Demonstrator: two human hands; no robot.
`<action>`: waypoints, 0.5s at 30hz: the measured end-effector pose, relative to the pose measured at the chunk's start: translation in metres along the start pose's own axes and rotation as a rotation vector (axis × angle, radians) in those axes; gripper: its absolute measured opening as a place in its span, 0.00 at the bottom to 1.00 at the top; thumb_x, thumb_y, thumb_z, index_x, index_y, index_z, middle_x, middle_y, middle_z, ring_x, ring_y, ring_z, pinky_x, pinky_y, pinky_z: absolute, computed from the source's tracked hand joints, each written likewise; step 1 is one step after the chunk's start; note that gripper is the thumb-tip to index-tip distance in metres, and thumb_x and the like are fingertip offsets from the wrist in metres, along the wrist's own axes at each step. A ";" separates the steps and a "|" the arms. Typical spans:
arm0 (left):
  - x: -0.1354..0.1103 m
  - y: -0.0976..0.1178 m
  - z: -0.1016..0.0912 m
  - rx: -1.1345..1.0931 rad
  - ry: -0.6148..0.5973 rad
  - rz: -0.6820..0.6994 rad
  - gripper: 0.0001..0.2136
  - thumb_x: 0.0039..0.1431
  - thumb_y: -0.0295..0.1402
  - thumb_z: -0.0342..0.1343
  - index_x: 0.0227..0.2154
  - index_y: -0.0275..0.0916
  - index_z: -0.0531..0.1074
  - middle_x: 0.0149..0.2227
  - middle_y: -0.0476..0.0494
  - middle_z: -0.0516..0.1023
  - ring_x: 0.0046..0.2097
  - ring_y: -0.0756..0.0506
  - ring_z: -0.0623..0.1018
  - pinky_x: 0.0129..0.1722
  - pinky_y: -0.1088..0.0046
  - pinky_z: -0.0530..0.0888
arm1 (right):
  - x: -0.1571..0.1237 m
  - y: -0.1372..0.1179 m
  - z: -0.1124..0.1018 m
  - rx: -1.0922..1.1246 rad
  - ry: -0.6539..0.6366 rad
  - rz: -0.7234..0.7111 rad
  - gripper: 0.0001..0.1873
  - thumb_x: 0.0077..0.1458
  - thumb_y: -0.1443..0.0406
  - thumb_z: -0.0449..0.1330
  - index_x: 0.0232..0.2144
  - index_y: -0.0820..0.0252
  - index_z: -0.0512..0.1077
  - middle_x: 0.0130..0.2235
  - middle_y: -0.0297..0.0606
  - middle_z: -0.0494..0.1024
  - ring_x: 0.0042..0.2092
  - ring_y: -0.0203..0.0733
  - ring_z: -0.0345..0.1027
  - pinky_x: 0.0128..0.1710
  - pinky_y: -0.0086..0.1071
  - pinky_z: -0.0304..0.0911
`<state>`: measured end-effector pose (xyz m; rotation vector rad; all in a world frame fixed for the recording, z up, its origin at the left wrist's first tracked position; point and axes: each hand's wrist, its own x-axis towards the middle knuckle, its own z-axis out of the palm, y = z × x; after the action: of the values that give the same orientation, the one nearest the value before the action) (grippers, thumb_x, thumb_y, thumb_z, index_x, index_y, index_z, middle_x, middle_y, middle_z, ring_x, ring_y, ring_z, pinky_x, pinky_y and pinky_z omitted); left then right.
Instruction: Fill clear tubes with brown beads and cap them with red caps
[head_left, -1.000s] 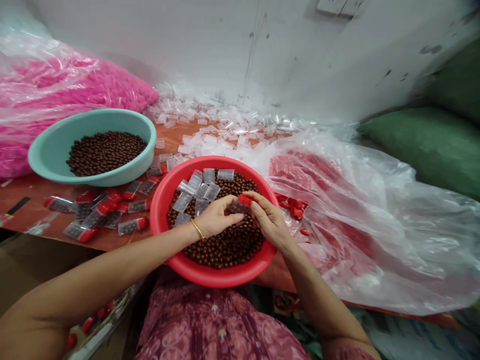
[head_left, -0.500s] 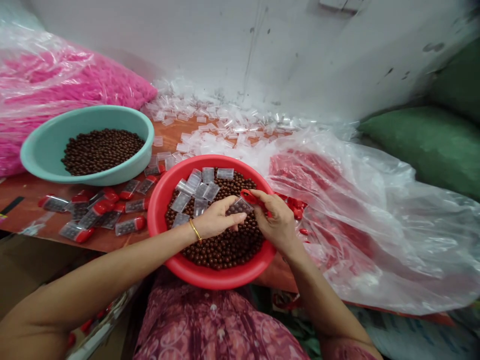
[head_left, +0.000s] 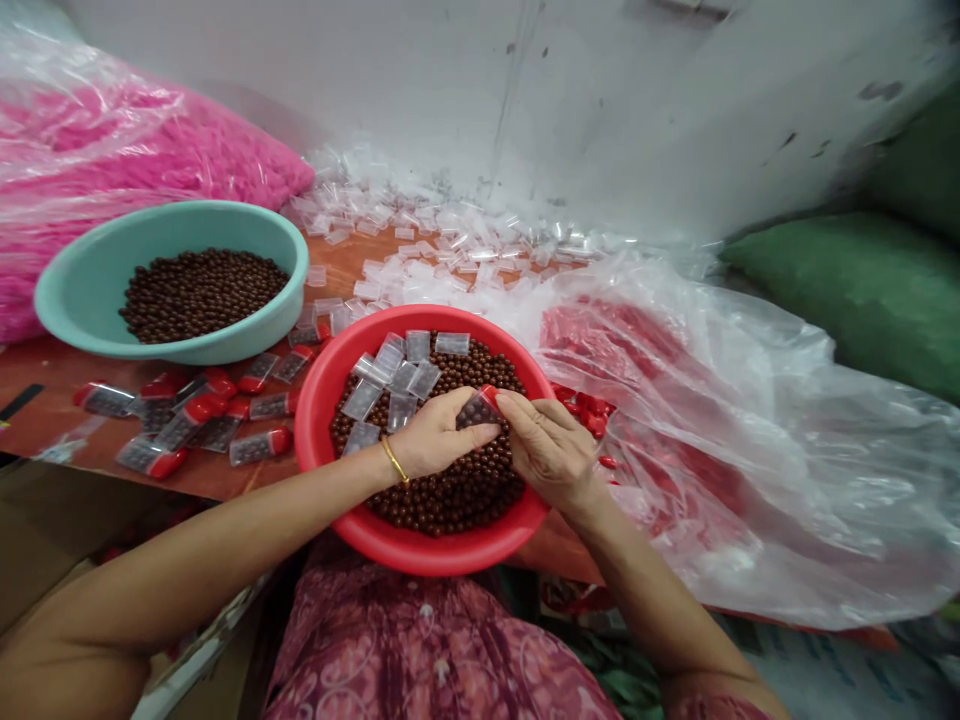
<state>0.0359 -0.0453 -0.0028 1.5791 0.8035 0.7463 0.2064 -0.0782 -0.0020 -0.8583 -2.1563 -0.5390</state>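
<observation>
Over a red basin (head_left: 315,420) of brown beads (head_left: 442,500), my left hand (head_left: 435,436) is closed around a small clear plastic container (head_left: 474,410) with dark beads inside. A red cap (head_left: 490,394) sits on the container's right end. My right hand (head_left: 551,445) pinches that cap between thumb and fingers, pressed against the container. Several clear containers (head_left: 401,378) without caps lie on the beads to the left of my hands.
A teal basin (head_left: 75,290) of brown beads stands at left, with several red-capped filled containers (head_left: 259,446) before it. Clear containers (head_left: 465,245) are strewn along the wall. A plastic bag (head_left: 750,400) of red caps lies right; a bag of pink pieces (head_left: 187,150) is back left.
The red cap, held apart and tilted at the container's mouth before, now sits on its end. My right hand has closed in on it with the fingers folded closer.
</observation>
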 end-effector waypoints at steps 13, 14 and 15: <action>-0.002 0.007 0.000 0.158 -0.006 -0.084 0.07 0.43 0.30 0.55 0.27 0.36 0.66 0.25 0.53 0.66 0.29 0.52 0.64 0.30 0.76 0.62 | 0.001 -0.012 -0.003 0.097 -0.066 0.230 0.32 0.55 0.76 0.52 0.61 0.55 0.56 0.38 0.39 0.80 0.34 0.40 0.73 0.32 0.33 0.72; -0.002 0.006 0.000 0.172 0.010 -0.089 0.06 0.43 0.30 0.55 0.25 0.36 0.65 0.24 0.54 0.65 0.28 0.52 0.63 0.29 0.76 0.62 | 0.001 -0.013 -0.002 0.094 -0.061 0.204 0.33 0.55 0.77 0.52 0.61 0.54 0.56 0.39 0.39 0.80 0.35 0.40 0.73 0.34 0.33 0.72; -0.002 0.006 0.000 0.175 0.020 -0.092 0.06 0.42 0.30 0.55 0.24 0.36 0.64 0.24 0.54 0.65 0.27 0.52 0.63 0.28 0.76 0.61 | 0.002 -0.014 -0.001 0.083 -0.056 0.171 0.34 0.55 0.77 0.52 0.62 0.54 0.55 0.41 0.40 0.80 0.38 0.41 0.74 0.36 0.34 0.72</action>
<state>0.0353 -0.0470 0.0027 1.6797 0.9706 0.6400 0.1960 -0.0877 -0.0016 -1.0103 -2.1155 -0.3405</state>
